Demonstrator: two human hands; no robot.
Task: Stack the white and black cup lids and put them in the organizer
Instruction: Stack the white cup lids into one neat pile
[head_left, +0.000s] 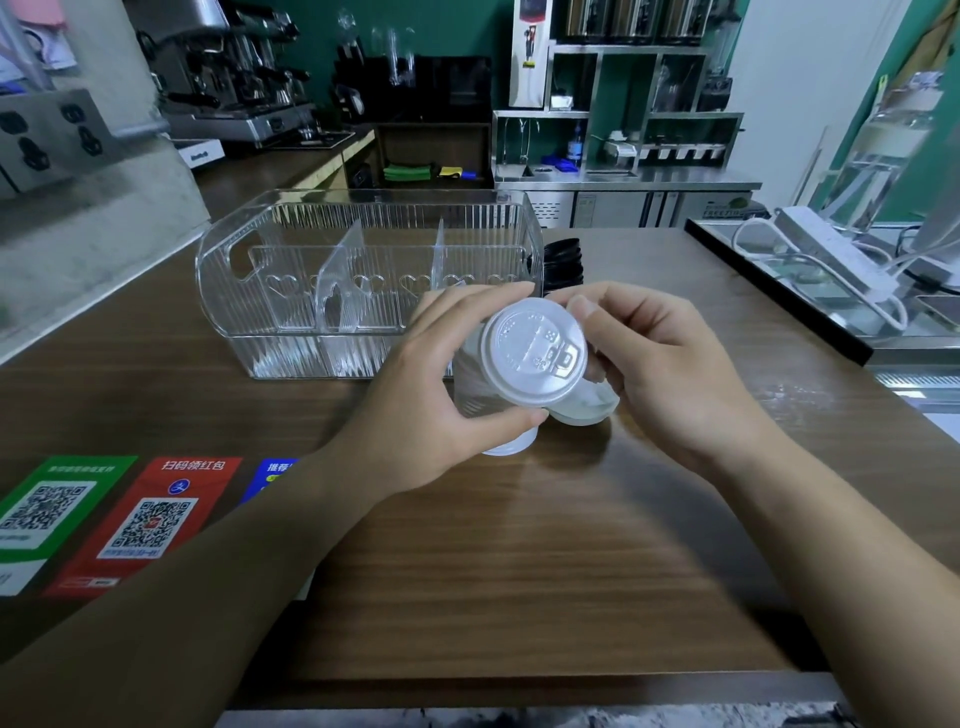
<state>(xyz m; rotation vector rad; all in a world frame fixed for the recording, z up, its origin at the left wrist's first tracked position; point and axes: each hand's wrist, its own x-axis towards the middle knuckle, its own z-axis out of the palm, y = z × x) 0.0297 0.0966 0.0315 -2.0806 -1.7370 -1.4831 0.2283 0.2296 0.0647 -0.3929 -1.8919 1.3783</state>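
Holding the white lids (535, 358) just in front of the organizer (363, 280), we keep both hands clamped on them: left hand (441, 395) curls round the stack's near side, right hand (660, 358) pinches its far edge, likely to square the lids before they go in. One more white lid (587, 410) lies on the table (519, 571) under the stack. Black lids (563, 262) wait stacked just right of the organizer, whose compartments look unfilled. QR stickers (104, 514) lie left of it on the wooden top; behind it stand an espresso machine (234, 78) and steel shelving (623, 104).
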